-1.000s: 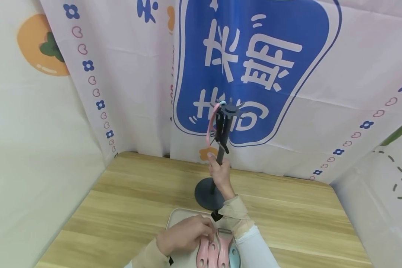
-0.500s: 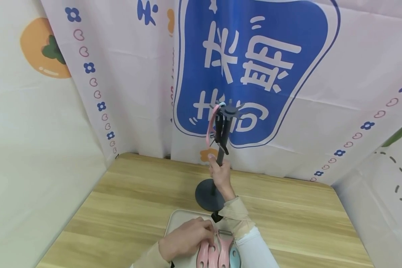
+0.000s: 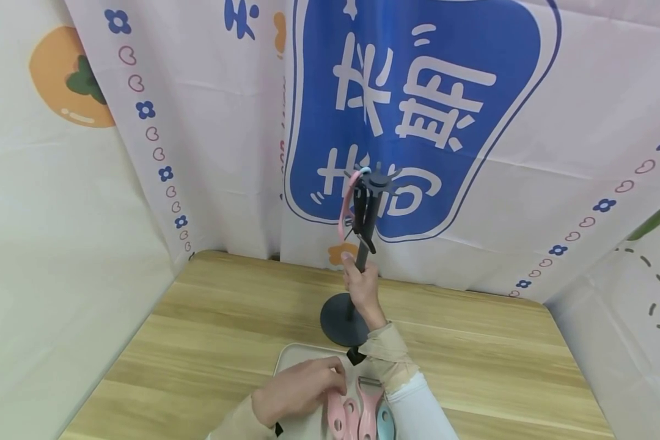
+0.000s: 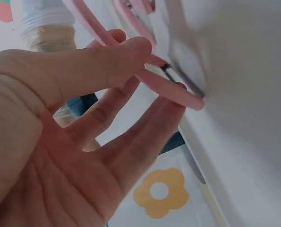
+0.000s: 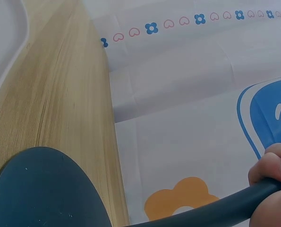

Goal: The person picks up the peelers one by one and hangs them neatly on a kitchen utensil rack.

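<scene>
My right hand (image 3: pixel 363 290) grips the pole of a dark upright stand (image 3: pixel 337 322) with a round base and a hooked top. A pink peeler (image 3: pixel 343 214) and a black-handled tool (image 3: pixel 359 211), its kind unclear, hang from the hooks. Over a pale tray (image 3: pixel 293 352), my left hand (image 3: pixel 307 386) pinches another pink peeler (image 4: pixel 173 92) between thumb and fingers, its metal blade beside the fingertips in the left wrist view. Two more pink peelers, one of them (image 3: pixel 367 418) with its blade showing, lie alongside, and a blue handle (image 3: pixel 385 421) is right of them.
The tray rests on a wooden table (image 3: pixel 225 342), just in front of the stand's base. A printed cloth (image 3: pixel 242 153) hangs behind the table, and pale cloth (image 3: pixel 60 244) encloses the sides. My right forearm crosses the tray's right side.
My left hand has shifted slightly left, and the handle of the pinched peeler has swung a little to the right. My right hand keeps its hold on the pole.
</scene>
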Action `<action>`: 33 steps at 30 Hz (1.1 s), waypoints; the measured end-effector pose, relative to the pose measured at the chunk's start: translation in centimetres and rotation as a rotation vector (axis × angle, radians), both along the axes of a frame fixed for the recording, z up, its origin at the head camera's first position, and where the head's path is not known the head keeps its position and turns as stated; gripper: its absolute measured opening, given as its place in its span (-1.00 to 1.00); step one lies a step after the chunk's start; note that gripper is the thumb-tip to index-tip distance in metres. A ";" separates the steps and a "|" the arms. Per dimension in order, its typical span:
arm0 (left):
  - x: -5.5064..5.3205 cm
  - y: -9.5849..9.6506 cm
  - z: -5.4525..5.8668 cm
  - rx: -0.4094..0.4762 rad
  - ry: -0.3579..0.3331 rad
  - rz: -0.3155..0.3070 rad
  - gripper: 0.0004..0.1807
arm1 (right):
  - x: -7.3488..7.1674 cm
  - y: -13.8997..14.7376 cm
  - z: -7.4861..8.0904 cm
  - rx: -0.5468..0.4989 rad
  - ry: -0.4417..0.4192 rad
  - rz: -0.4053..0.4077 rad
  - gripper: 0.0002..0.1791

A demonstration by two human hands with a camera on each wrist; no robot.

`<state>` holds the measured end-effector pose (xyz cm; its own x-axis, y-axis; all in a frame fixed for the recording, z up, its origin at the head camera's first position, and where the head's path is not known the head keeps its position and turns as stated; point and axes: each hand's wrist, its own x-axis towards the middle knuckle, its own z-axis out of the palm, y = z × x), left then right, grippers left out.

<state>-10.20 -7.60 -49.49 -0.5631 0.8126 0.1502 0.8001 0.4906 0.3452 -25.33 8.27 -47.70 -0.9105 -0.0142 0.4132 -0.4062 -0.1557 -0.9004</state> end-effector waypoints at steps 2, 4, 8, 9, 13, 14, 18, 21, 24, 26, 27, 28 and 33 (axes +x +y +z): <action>0.0 -0.1 0.2 0.017 -0.021 0.002 -0.66 | 0.0 0.0 0.0 0.001 0.000 -0.001 -0.38; -0.1 -0.1 0.3 0.039 -0.034 0.003 -0.69 | 0.0 0.0 0.1 0.000 -0.003 -0.002 -0.38; -0.2 -0.3 0.5 0.089 -0.038 -0.007 -0.74 | 0.0 0.0 0.0 -0.001 -0.006 0.000 -0.38; -0.2 -0.2 0.5 0.099 -0.030 -0.010 -0.78 | 0.0 0.0 0.0 -0.003 -0.004 0.001 -0.38; -0.2 -0.2 0.6 0.120 -0.034 -0.011 -0.84 | -0.1 0.0 -0.1 -0.005 0.008 0.002 -0.38; -0.2 -0.2 0.7 0.122 -0.043 -0.007 -0.84 | -0.1 0.0 -0.1 -0.004 0.011 0.001 -0.38; -0.1 -0.1 1.0 0.137 -0.086 -0.004 -0.83 | -0.1 -0.1 -0.2 -0.004 0.013 -0.004 -0.39; -0.1 0.0 1.1 0.177 -0.129 -0.002 -0.88 | 0.0 0.0 -0.2 -0.006 0.012 -0.010 -0.38; -0.3 0.1 1.4 0.223 -0.167 0.010 -0.68 | -0.1 0.0 -0.1 -0.002 0.014 -0.018 -0.38; -0.4 0.1 1.7 0.255 -0.201 0.032 -0.62 | -0.1 0.1 -0.1 0.004 0.009 -0.024 -0.37; -0.5 0.0 1.9 0.271 -0.219 0.047 -0.62 | -0.1 0.1 -0.1 0.006 0.007 -0.027 -0.37; -0.5 -0.1 2.1 0.288 -0.222 0.057 -0.66 | -0.1 0.1 0.0 0.010 0.005 -0.029 -0.37; -1.2 -0.7 3.2 0.395 -0.259 0.124 -0.91 | -0.1 0.2 0.0 0.026 -0.004 -0.027 -0.37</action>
